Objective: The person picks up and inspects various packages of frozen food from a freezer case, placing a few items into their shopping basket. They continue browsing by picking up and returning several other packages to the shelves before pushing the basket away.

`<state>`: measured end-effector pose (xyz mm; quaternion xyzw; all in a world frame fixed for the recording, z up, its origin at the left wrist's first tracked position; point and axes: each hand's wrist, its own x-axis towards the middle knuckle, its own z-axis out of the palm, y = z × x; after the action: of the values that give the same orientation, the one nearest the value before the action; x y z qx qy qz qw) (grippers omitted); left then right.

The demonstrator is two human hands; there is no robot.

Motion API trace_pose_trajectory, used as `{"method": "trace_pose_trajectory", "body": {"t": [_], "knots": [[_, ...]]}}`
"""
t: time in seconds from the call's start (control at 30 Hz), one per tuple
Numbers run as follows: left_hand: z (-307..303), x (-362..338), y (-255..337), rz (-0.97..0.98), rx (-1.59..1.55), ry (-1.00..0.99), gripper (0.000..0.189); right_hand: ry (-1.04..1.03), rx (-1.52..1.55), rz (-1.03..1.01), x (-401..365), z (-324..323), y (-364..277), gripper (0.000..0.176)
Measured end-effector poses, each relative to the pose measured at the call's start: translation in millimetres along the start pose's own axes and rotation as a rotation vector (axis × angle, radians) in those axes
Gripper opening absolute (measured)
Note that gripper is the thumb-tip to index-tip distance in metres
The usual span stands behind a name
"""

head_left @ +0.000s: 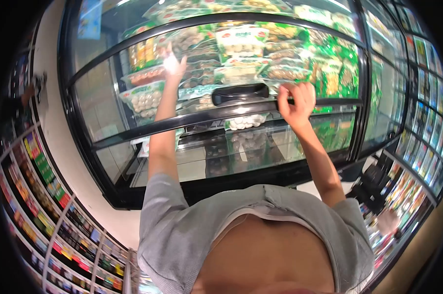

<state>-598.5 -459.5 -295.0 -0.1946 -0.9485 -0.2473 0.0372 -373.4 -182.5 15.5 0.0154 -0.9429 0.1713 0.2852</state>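
My left hand (pixel 174 64) reaches in among the bagged goods of a glass-fronted display cooler, its fingers apart and nothing visible in it. A black door bar (pixel 182 119) crosses in front of that forearm. Close by lie a bag of round, pale mushrooms (pixel 145 100) and other clear-and-green packs. My right hand (pixel 297 102) has its fingers curled over the same door bar, to the right of the black handle (pixel 240 94). A white-labelled bag of mushrooms (pixel 241 43) lies further back, behind the glass.
Black framing (pixel 99 183) edges the cooler. Shelves of colourful packages (pixel 50 196) stand at the left, and more stocked shelves (pixel 427 103) at the right. A dark object (pixel 376 181) is near my right elbow. Part of another person (pixel 23 100) shows at far left.
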Motion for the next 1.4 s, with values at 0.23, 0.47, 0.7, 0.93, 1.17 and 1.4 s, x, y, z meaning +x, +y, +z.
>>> {"method": "trace_pose_trajectory", "body": {"t": [0.23, 0.47, 0.7, 0.93, 1.17, 1.4], "knots": [[-136, -106, 155, 0.083, -0.667, -0.636, 0.052, -0.006, 0.385, 0.066, 7, 15, -42, 0.023], [-280, -133, 288, 0.355, -0.548, -0.59, 0.017, 0.057, 0.617, 0.164, 0, 30, -69, 0.013], [-270, -95, 309, 0.375, -0.274, 0.026, 0.036, -0.041, 0.562, 0.015, -9, 18, -55, 0.037], [-255, -141, 333, 0.433, -0.199, 0.058, 0.035, -0.632, 0.768, 0.295, -106, -92, -54, 0.043], [-230, -196, 299, 0.045, -0.333, -0.614, 0.019, -0.412, 0.366, 0.349, -179, -218, 58, 0.02], [-204, -194, 281, -0.161, -0.292, -0.807, 0.026, -0.467, 0.282, 0.408, -178, -257, 113, 0.019]]}}
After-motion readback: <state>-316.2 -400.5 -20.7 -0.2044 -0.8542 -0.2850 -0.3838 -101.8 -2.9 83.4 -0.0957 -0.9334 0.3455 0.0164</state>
